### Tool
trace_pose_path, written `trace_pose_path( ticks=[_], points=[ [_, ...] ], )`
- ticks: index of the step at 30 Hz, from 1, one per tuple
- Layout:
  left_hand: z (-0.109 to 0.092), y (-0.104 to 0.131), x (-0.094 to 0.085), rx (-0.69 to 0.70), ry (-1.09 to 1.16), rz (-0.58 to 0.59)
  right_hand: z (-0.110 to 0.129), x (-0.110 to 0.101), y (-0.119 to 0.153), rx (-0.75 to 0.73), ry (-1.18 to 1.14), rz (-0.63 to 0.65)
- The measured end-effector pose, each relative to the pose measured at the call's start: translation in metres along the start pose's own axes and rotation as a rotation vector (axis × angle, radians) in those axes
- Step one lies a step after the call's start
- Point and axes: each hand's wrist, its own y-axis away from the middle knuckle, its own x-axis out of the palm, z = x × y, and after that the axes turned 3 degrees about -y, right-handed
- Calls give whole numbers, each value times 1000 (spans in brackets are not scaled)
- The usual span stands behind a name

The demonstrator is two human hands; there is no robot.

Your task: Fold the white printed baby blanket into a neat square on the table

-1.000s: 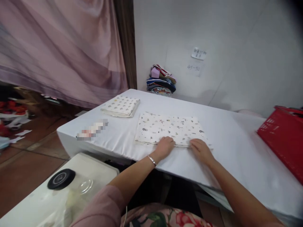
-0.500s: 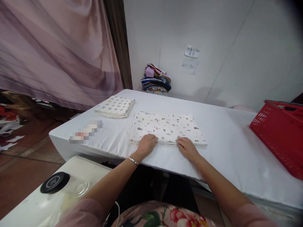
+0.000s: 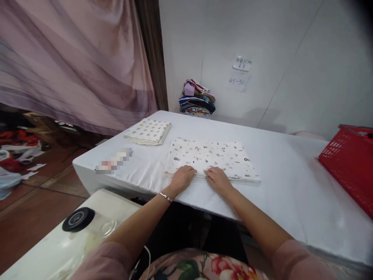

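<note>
A folded white cloth (image 3: 215, 155) printed with small figures lies flat on the white-covered table (image 3: 288, 182) in front of me. My left hand (image 3: 183, 177), a bracelet at its wrist, is closed at the cloth's near edge, left of the middle. Close beside it, my right hand (image 3: 217, 180) pinches the same edge with its fingers bent. The fingertips of both are partly hidden against the fabric layers. Behind and to the left rests another folded cloth (image 3: 150, 131) with a grey print.
A red basket (image 3: 349, 163) stands at the right end. A pixelated item (image 3: 113, 161) lies at the left of the table. Stacked fabrics (image 3: 197, 99) are by the wall. A black round object (image 3: 78, 219) sits on a pale surface at lower left.
My right hand has slid left along the cloth's near edge, closer to my left hand. My left hand stays at nearly the same spot. The view has turned slightly left.
</note>
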Motion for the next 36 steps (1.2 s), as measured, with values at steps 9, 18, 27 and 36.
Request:
trace_pose_path(
  ticks=[9,18,27,36],
  points=[
    [11,8,-2,-30,17,-21,1,5,1,23,-22,-21],
    [14,8,-3,-21,-19,8,9,4,-10,18,-107,-24],
    [16,2,-10,27,-109,-74,8,6,-14,4,-98,-131],
    [16,12,-5,85,-133,-43,6,14,-10,-68,14,-52]
  ],
)
